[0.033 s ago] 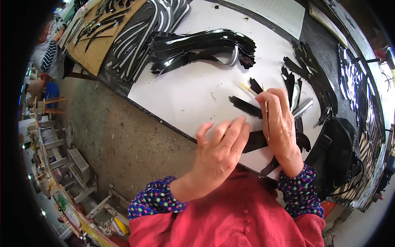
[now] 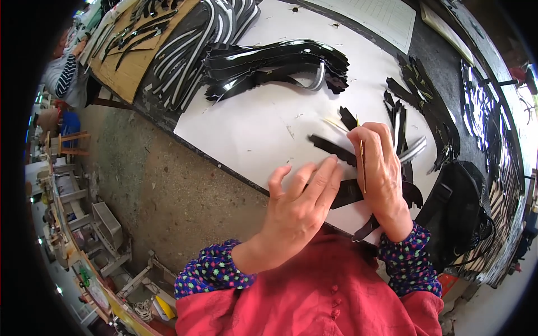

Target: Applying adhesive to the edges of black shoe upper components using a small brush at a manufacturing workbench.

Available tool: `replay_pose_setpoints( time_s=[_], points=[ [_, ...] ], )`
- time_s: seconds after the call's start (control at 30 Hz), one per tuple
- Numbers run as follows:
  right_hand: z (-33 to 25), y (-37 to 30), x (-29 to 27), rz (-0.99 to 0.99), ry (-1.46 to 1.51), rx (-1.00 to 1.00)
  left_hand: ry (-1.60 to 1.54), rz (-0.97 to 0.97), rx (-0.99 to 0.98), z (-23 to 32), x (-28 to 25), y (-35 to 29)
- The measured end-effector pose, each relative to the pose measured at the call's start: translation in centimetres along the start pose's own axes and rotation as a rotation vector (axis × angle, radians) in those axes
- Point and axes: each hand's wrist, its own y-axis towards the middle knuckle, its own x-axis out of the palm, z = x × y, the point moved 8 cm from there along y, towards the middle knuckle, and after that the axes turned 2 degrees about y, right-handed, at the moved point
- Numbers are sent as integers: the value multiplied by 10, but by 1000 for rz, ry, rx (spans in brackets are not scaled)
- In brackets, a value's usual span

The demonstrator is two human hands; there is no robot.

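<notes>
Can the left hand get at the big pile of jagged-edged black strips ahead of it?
Probably yes: only flat white sheet with small scraps seems to lie between the left hand and the pile of jagged-edged black strips, though it would need to reach forward.

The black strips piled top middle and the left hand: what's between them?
In the head view, a white sheet with some small marks lies between the black strips and left hand.

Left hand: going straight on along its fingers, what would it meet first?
Probably the narrow, straight black strip just beyond the left hand, over the flat white sheet; depth is unclear, so they may already touch.
</notes>
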Motion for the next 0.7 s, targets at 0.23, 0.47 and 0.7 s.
replay_pose_setpoints(
  time_s=[0.23, 0.47, 0.7],
  points=[
    [-2, 2, -23, 158, 185, 38, 64, -92, -40, -1, 20, -9],
    [5, -10, 5, -162, 756, 407, 62, -12, -58, -5, 15, -23],
    [-2, -8, 8, -139, 486, 247, 111, 76, -196, -12, 10, -40]
  ],
)
